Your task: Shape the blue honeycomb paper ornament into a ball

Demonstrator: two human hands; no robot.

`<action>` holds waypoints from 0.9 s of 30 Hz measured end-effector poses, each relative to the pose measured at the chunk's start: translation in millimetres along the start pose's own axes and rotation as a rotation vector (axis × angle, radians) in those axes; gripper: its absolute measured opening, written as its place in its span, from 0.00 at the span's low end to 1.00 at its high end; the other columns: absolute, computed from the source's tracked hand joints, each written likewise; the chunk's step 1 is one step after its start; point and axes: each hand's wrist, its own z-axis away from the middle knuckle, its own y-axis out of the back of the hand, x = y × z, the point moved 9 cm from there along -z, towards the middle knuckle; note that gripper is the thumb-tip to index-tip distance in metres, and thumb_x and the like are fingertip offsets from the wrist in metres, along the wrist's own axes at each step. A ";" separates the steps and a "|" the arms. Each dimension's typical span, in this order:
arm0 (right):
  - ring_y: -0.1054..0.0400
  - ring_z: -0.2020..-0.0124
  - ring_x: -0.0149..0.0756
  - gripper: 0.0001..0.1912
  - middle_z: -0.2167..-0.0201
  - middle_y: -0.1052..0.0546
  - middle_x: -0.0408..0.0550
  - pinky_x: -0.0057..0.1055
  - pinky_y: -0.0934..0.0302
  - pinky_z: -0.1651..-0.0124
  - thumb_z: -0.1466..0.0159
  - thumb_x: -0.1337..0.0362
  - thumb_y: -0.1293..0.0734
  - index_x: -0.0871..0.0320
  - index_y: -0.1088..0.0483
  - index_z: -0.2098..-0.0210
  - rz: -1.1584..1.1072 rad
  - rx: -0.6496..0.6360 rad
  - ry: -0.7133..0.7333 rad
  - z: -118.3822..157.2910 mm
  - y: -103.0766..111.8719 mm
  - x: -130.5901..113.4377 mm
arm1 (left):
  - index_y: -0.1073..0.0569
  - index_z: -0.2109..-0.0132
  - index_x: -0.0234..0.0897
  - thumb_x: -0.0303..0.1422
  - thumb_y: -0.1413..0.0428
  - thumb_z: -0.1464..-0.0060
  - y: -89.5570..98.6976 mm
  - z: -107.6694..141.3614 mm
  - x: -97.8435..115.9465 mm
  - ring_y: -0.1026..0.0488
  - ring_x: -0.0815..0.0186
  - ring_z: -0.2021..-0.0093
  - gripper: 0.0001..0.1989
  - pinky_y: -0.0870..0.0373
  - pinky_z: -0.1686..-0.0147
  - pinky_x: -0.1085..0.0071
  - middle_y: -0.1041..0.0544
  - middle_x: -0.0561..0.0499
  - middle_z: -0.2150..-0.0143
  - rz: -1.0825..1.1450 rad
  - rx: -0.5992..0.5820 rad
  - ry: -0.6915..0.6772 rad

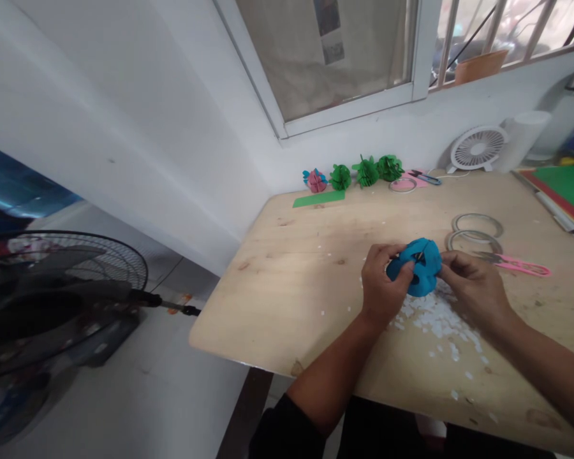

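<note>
Blue folded-paper piece (pixel 429 255) held just above the near right part of the wooden table (pixel 277 280), lobed, with dark gaps between its folds. Left hand (pixel 382 280) closed around its left side, thumb laid across the front, fingers curled up behind. Right hand (pixel 476 287) at the opposite edge, thumb and forefinger drawn together on the rim of the paper; the remaining fingers are partly hidden, their curl hard to tell. Below, a loose scatter of white scraps (pixel 435 319), spreading toward the near edge. Just beyond the right hand, two metal rings (pixel 478 215), overlapping, and pink-handled snips (pixel 526 265) whose blades lie by the nearer ring. Along the wall, left to right: a pink-and-blue paper ball (pixel 317 182), then three green paper balls (pixel 366 172), a green strip (pixel 319 199) lying flat in front. Right of those, blue-handled snips (pixel 428 178) on pink paper (pixel 409 176), then a small white fan (pixel 478 150), upright. A large black fan (pixel 71 299) stands off the table's left side.
</note>
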 end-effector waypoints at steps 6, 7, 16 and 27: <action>0.33 0.77 0.34 0.21 0.81 0.26 0.42 0.31 0.35 0.72 0.57 0.46 0.21 0.53 0.29 0.80 -0.019 0.027 -0.012 -0.2 2.1 4.3 | 0.23 0.53 0.39 0.28 0.41 0.47 -1.5 1.6 1.5 0.25 0.62 0.55 0.13 0.26 0.54 0.62 0.23 0.46 0.55 -0.058 -0.010 -0.013; 0.32 0.77 0.34 0.20 0.81 0.26 0.42 0.31 0.35 0.72 0.57 0.46 0.21 0.53 0.29 0.80 -0.014 0.030 -0.009 -0.1 2.5 4.5 | 0.24 0.53 0.39 0.28 0.41 0.47 -1.8 1.9 1.5 0.25 0.62 0.55 0.13 0.26 0.54 0.62 0.23 0.46 0.55 -0.060 -0.012 -0.013; 0.31 0.75 0.35 0.18 0.78 0.23 0.43 0.32 0.35 0.70 0.51 0.46 0.23 0.54 0.26 0.76 0.047 0.029 0.041 -1.7 6.8 12.9 | 0.27 0.60 0.39 0.26 0.40 0.50 -3.2 1.8 -1.1 0.25 0.61 0.55 0.09 0.28 0.52 0.63 0.24 0.49 0.59 -0.072 -0.022 0.059; 0.30 0.74 0.36 0.16 0.75 0.21 0.45 0.34 0.35 0.67 0.43 0.47 0.30 0.53 0.25 0.73 0.307 0.010 0.237 3.1 4.9 -0.7 | 0.27 0.67 0.38 0.25 0.41 0.47 1.0 -0.2 -2.2 0.27 0.62 0.57 0.04 0.29 0.54 0.64 0.26 0.49 0.62 -0.120 0.033 0.060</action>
